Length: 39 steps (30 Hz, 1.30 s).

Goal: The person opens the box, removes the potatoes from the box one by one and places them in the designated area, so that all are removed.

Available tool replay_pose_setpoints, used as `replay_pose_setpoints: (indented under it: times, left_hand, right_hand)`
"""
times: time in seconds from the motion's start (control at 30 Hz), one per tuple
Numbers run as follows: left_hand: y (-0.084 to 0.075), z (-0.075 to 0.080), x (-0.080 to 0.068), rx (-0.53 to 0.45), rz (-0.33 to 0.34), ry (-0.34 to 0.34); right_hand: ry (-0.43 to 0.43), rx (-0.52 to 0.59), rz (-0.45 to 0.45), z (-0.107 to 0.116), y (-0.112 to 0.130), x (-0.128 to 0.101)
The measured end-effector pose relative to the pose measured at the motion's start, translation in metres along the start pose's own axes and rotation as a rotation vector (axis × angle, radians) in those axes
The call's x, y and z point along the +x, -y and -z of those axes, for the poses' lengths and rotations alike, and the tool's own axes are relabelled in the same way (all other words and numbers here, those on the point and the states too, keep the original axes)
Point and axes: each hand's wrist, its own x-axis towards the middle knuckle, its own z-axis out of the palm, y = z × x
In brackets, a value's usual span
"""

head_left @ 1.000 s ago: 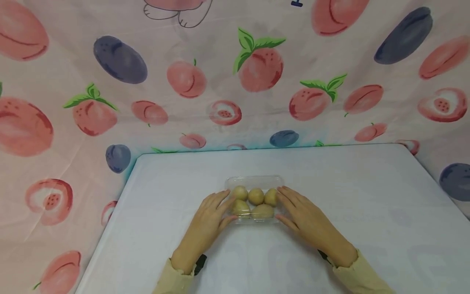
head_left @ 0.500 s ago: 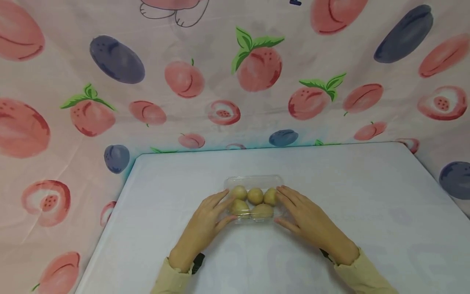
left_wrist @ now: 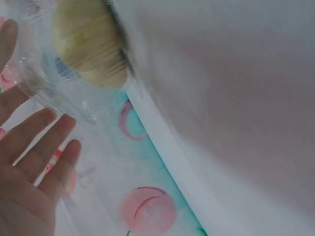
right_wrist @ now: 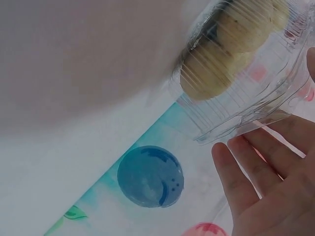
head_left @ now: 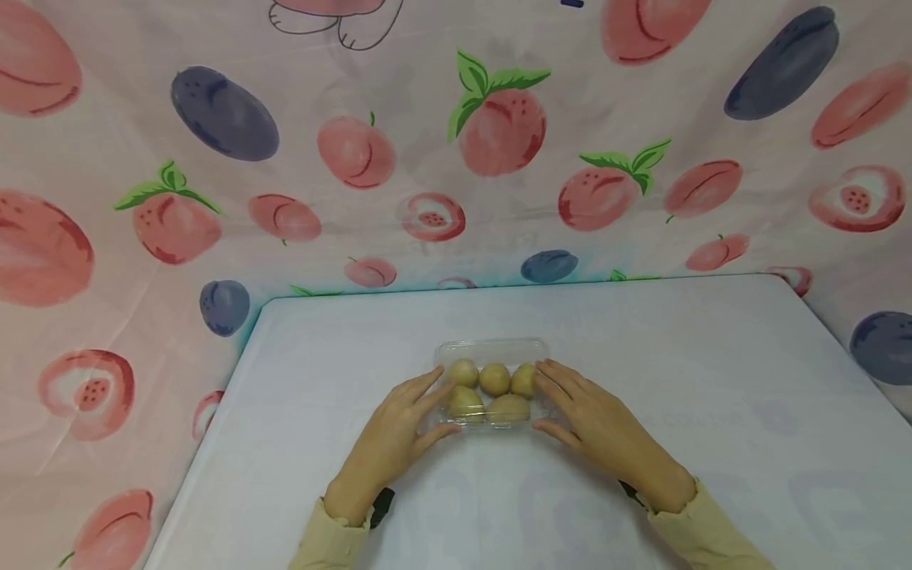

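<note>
A clear plastic box stands on the table with several yellowish potatoes inside, some round and some longer. My left hand is at its left side, fingers extended and thumb near the front corner. At the opposite side, my right hand mirrors this, its fingertips at the box's edge. In the left wrist view, straight fingers reach the rim of the box. The right wrist view has fingertips close under the rim beside the ridged wall. Whether the lid is fastened, I cannot tell.
The box stands on a white-covered table. Behind and to the left rises a pale pink cloth printed with peaches and dark blue fruits. A dark band shows at the left wrist below a beige sleeve.
The whole head view has shifted slightly. Both hands stay at the sides of the box, and the potatoes lie as before.
</note>
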Motion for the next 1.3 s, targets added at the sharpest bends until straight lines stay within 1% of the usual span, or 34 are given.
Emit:
replay_pose_setpoints:
  times: [0.27,0.37,0.43,0.7,0.83,1.0,1.13,1.3]
  left_hand:
    - [0.0,-0.001,0.0,0.2,-0.18,-0.059]
    - [0.003,-0.001,-0.001,0.229,-0.219,-0.053]
    - [0.005,0.0,-0.002,0.232,-0.237,-0.045]
    - [0.009,0.003,-0.003,0.185,-0.257,-0.02]
    - [0.01,0.003,-0.003,0.192,-0.265,-0.014]
    - [0.011,0.002,-0.005,0.204,-0.275,-0.015]
    - [0.011,0.002,-0.005,0.219,-0.285,-0.033]
    - [0.011,-0.001,-0.005,0.209,-0.288,-0.068]
  right_hand:
    - [-0.01,0.0,0.011,0.0,0.0,0.0]
    - [-0.021,0.003,0.02,0.0,0.001,0.001]
    - [-0.027,0.003,0.024,0.0,0.001,0.001]
    - [-0.068,0.007,0.049,-0.002,0.001,0.001]
    - [-0.07,0.021,0.047,-0.001,0.001,0.002]
    - [-0.066,0.058,0.021,0.0,0.0,0.002]
    - [-0.064,0.061,0.023,0.001,0.0,0.002]
    - [-0.058,0.038,0.042,0.001,-0.001,0.003]
